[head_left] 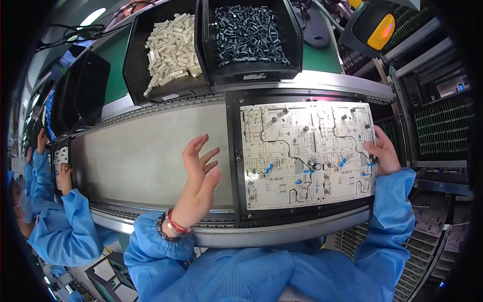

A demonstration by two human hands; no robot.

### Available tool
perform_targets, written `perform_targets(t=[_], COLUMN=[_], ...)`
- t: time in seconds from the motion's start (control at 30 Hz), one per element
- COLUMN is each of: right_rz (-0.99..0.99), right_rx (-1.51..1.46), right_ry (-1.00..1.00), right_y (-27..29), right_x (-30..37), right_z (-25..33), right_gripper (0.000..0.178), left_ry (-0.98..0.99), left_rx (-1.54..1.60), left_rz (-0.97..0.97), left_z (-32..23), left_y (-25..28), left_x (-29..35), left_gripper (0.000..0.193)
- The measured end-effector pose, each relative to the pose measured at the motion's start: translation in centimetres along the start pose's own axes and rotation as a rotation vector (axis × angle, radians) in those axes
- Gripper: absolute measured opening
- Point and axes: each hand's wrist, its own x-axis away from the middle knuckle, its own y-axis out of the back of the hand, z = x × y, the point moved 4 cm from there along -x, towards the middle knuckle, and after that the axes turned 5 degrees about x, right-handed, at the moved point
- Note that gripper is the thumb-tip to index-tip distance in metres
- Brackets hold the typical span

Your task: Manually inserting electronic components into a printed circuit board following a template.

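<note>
A white circuit board [282, 194] lies in a black carrier frame [234, 151] on the conveyor, with small black and blue components standing on it. My right hand [385, 151] is closed on the board's right edge, thumb on top and the other fingers partly hidden. Raised over the metal conveyor bed, left of the carrier, my left hand [198, 178] has its fingers apart and holds nothing. A red band and a dark beaded bracelet circle that wrist.
Beyond the conveyor [146, 151] stand a black bin of white connectors [173, 48] and a black bin of dark cylindrical components [246, 35]. A yellow-and-black scanner [375, 30] is at the upper right, above racks [437, 128]. At left, a co-worker in blue sleeves [70, 226] handles another board.
</note>
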Motion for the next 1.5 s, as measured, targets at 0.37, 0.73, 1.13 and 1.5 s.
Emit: perform_targets(t=[0.37,0.73,1.13,1.5], right_rz=[-0.346,-0.098,0.279,0.452], right_rx=[1.182,1.380,1.123,1.100], right_ry=[0.276,0.355,0.634,0.882], right_y=[-0.6,-1.0,-8.7,-9.3], right_x=[2.0,1.1,6.2,7.0], right_z=[2.1,0.5,1.3,1.8], right_gripper=[0.053,0.066,0.054,0.053], left_ry=[-0.062,-0.283,-0.275,-0.234], left_rx=[-0.053,-0.754,-1.090,-0.998], left_rz=[-0.019,0.204,0.607,0.731], left_z=[-1.0,-3.9,-3.1,-3.5], left_y=[-0.6,-4.2,-7.8,-5.1], left_x=[0.4,0.3,1.9,2.8], left_gripper=[0.068,0.054,0.066,0.058])
